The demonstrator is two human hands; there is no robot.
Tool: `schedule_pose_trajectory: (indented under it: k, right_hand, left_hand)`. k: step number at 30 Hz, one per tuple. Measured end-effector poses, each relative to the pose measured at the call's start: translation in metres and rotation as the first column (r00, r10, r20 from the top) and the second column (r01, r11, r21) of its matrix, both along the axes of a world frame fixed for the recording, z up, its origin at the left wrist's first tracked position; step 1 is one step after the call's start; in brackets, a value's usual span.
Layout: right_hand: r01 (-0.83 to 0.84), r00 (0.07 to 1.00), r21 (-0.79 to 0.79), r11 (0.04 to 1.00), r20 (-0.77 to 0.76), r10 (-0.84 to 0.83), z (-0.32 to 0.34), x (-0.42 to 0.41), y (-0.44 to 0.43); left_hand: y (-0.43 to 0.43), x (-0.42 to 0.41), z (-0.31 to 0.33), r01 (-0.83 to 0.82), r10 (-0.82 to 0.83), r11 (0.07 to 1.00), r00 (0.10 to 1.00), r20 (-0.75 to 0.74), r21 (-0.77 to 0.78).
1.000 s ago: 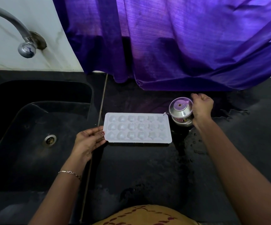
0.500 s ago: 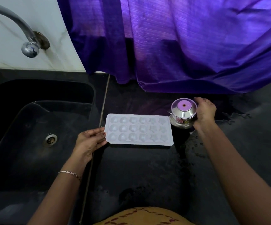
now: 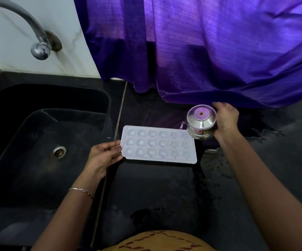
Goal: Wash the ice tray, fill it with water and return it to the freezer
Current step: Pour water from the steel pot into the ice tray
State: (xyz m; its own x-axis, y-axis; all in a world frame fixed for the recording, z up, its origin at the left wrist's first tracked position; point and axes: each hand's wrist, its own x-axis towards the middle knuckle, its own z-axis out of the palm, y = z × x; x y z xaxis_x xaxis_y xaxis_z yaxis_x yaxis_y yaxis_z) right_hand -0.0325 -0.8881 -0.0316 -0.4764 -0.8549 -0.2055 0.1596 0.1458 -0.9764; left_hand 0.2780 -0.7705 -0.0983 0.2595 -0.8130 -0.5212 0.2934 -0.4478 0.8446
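A white ice tray (image 3: 158,144) with several rounded and star-shaped cells lies flat on the black counter, just right of the sink. My left hand (image 3: 104,156) grips its left short edge, thumb on top. My right hand (image 3: 225,121) holds a small steel pot (image 3: 200,125) in the air above the tray's far right corner. The pot is tipped toward the tray, its round end facing me. A thin glint shows at the pot's lip over the tray's corner.
A black sink (image 3: 43,142) with a metal drain (image 3: 59,152) fills the left side, under a chrome tap (image 3: 38,46). A purple curtain (image 3: 210,51) hangs down to the counter behind the pot. Water spots cover the black counter (image 3: 155,192) right of the tray.
My right hand has tipped the steel pot further over the tray's right end. My left hand has stayed at the tray's left edge. The tray has not moved.
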Motion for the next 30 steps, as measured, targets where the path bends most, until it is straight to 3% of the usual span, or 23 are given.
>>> schedule_pose_trajectory:
  k: [30]
  right_hand:
    - [-0.036,0.999,-0.004,0.999,-0.038,0.036,-0.0032,0.0054,-0.0054]
  left_hand:
    - [-0.0003,0.0003,-0.0018,-0.002,0.002,1.000,1.000,-0.007,0.001]
